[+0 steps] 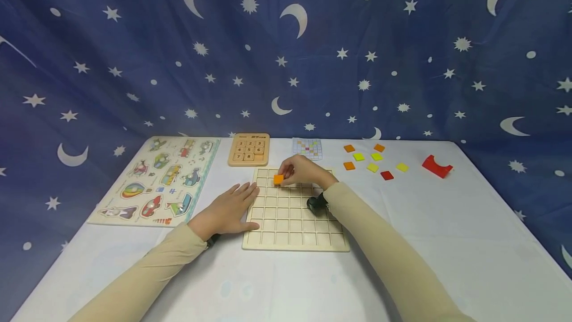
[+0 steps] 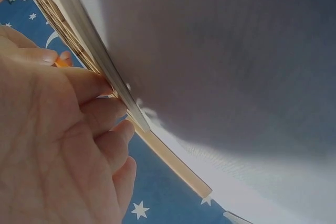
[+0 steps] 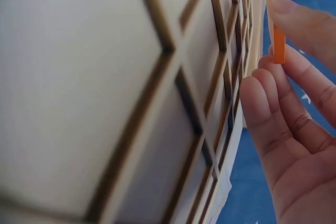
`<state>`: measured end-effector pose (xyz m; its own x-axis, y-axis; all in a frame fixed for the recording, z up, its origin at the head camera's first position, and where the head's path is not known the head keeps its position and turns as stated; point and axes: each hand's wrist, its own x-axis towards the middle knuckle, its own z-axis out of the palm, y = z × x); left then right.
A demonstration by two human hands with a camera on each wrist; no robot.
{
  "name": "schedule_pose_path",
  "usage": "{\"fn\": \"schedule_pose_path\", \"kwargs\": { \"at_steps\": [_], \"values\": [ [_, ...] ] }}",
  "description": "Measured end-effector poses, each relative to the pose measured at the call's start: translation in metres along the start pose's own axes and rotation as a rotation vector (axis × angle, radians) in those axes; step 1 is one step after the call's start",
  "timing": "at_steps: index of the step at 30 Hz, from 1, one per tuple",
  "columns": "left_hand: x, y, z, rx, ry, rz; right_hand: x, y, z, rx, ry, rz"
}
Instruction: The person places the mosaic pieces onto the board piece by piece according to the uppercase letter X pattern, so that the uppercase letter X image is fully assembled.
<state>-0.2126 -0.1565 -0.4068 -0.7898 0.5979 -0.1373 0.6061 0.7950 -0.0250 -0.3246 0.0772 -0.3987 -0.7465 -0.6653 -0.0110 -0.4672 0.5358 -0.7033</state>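
Note:
A square wooden grid board (image 1: 282, 225) lies on the white table. Over its far left part my right hand (image 1: 304, 170) pinches an orange square tile (image 1: 278, 180) between thumb and finger. In the right wrist view the tile (image 3: 279, 35) appears edge-on, held just off the board's ridges. My left hand (image 1: 230, 211) rests on the board's left edge with its fingers extended. The left wrist view shows those fingers (image 2: 105, 114) against the side of the board (image 2: 94, 40). The right forearm and its dark wrist camera (image 1: 317, 204) cover some cells on the right.
Loose orange tiles (image 1: 349, 166), yellow tiles (image 1: 373, 167) and a red tile (image 1: 387, 175) lie behind to the right, near a red curved piece (image 1: 437, 166). A picture puzzle board (image 1: 154, 178) sits left. Behind stand a wooden number puzzle (image 1: 249, 150) and a pattern card (image 1: 307, 148).

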Motion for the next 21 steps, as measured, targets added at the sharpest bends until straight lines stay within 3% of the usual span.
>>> {"fn": "schedule_pose_path", "kwargs": {
  "at_steps": [21],
  "values": [
    [0.0, 0.001, 0.001, -0.017, 0.001, 0.003, 0.02, -0.007, 0.009, -0.058, -0.043, 0.035]
  ]
}}
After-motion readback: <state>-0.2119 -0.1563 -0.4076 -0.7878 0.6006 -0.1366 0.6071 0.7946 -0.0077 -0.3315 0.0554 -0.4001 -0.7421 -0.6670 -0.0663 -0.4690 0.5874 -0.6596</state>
